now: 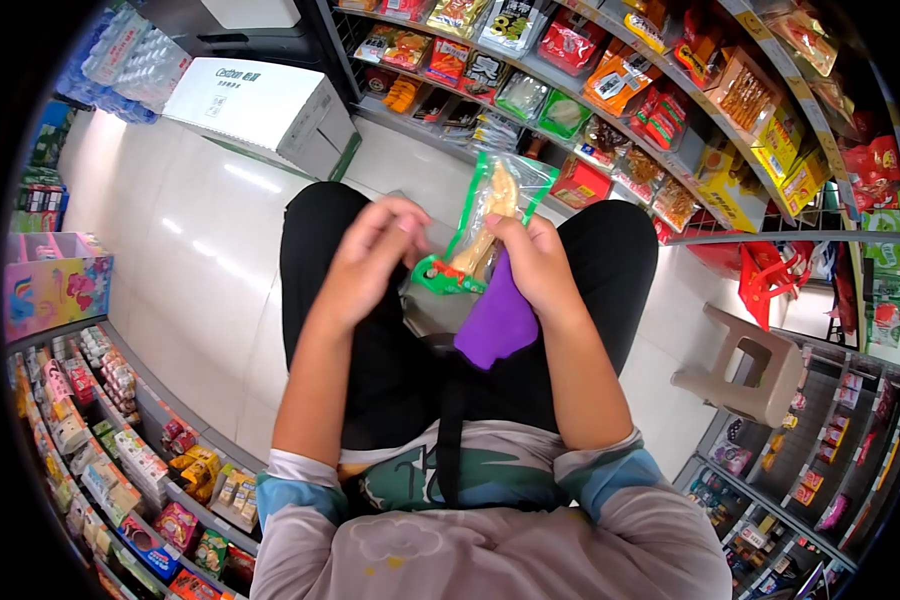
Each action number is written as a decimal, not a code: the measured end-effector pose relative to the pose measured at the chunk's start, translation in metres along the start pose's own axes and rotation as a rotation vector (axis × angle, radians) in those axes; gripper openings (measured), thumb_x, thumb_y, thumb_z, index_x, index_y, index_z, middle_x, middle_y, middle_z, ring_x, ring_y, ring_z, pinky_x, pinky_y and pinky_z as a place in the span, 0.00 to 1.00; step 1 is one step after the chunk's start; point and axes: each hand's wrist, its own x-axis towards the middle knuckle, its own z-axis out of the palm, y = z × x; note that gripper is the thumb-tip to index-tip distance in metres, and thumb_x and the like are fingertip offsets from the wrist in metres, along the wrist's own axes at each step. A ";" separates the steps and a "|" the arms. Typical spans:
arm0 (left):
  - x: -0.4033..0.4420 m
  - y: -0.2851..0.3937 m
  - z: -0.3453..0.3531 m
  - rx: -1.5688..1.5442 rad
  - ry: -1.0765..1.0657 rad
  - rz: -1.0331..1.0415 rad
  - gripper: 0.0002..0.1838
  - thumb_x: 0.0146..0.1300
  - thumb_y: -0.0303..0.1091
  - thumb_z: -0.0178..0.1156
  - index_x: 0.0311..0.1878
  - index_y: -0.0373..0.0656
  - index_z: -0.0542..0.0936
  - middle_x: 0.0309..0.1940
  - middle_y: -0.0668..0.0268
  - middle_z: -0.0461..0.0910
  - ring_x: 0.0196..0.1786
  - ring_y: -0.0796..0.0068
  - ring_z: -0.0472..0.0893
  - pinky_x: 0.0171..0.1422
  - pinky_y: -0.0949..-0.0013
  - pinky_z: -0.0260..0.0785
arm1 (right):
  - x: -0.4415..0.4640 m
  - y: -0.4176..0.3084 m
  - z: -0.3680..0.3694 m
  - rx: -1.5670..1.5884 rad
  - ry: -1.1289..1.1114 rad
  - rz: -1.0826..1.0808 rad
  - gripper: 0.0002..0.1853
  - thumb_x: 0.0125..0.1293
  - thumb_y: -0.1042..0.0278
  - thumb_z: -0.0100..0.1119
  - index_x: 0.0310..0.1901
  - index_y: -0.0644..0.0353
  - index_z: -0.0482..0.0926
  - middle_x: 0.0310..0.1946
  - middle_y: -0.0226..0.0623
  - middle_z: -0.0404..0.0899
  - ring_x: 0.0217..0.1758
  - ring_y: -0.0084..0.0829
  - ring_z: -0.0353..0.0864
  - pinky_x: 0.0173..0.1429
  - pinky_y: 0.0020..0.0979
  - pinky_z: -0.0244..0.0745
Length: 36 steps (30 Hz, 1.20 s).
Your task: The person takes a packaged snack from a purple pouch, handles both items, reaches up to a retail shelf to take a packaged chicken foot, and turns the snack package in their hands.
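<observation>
A clear packet with green edges [498, 195] and pale food inside hangs between my knees, its lower end green and red. My right hand [535, 260] pinches the packet's right side, thumb on top, and also holds a purple cloth [500, 315] that droops below the fingers. To the left of the packet is my left hand [375, 255], its fingers curled near the thumb and slightly blurred. Whether anything is between those fingers cannot be made out.
Shelves of packaged snacks [560, 115] curve across the front and right. A white carton [250, 105] stands front left, near wrapped bottles [125, 60]. A beige stool [745, 370] is at right, and a goods rack [150, 440] at lower left.
</observation>
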 end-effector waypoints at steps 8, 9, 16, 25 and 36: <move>0.002 0.159 -0.022 0.047 -0.020 0.903 0.27 0.77 0.49 0.37 0.58 0.34 0.75 0.49 0.56 0.77 0.40 0.71 0.74 0.49 0.65 0.66 | 0.002 -0.018 -0.029 0.164 0.404 0.049 0.14 0.67 0.55 0.57 0.35 0.58 0.76 0.20 0.26 0.71 0.18 0.19 0.69 0.22 0.25 0.62; -0.003 0.170 -0.022 0.034 -0.050 0.964 0.27 0.77 0.49 0.37 0.57 0.35 0.74 0.48 0.56 0.77 0.40 0.71 0.74 0.49 0.66 0.66 | 0.003 -0.017 -0.030 0.177 0.437 0.085 0.15 0.67 0.54 0.57 0.34 0.58 0.76 0.20 0.26 0.72 0.18 0.20 0.69 0.22 0.25 0.61; -0.035 0.172 -0.005 -0.006 -0.040 1.066 0.24 0.76 0.47 0.39 0.55 0.36 0.74 0.46 0.58 0.76 0.39 0.72 0.73 0.47 0.67 0.67 | 0.009 -0.011 -0.030 0.199 0.428 0.057 0.14 0.66 0.53 0.57 0.37 0.57 0.77 0.21 0.25 0.71 0.20 0.19 0.69 0.23 0.23 0.59; -0.052 0.154 0.003 0.024 0.032 1.053 0.20 0.76 0.45 0.41 0.52 0.37 0.73 0.44 0.59 0.75 0.37 0.73 0.73 0.45 0.68 0.67 | 0.003 -0.003 -0.038 0.265 0.389 0.023 0.15 0.66 0.53 0.59 0.36 0.59 0.76 0.20 0.26 0.71 0.19 0.20 0.69 0.22 0.23 0.60; -0.061 0.143 0.004 0.059 0.102 1.055 0.16 0.76 0.43 0.44 0.48 0.39 0.72 0.40 0.61 0.73 0.35 0.75 0.72 0.42 0.70 0.67 | -0.001 -0.008 -0.041 0.275 0.438 0.075 0.16 0.65 0.52 0.59 0.40 0.59 0.77 0.22 0.26 0.72 0.20 0.19 0.69 0.24 0.22 0.60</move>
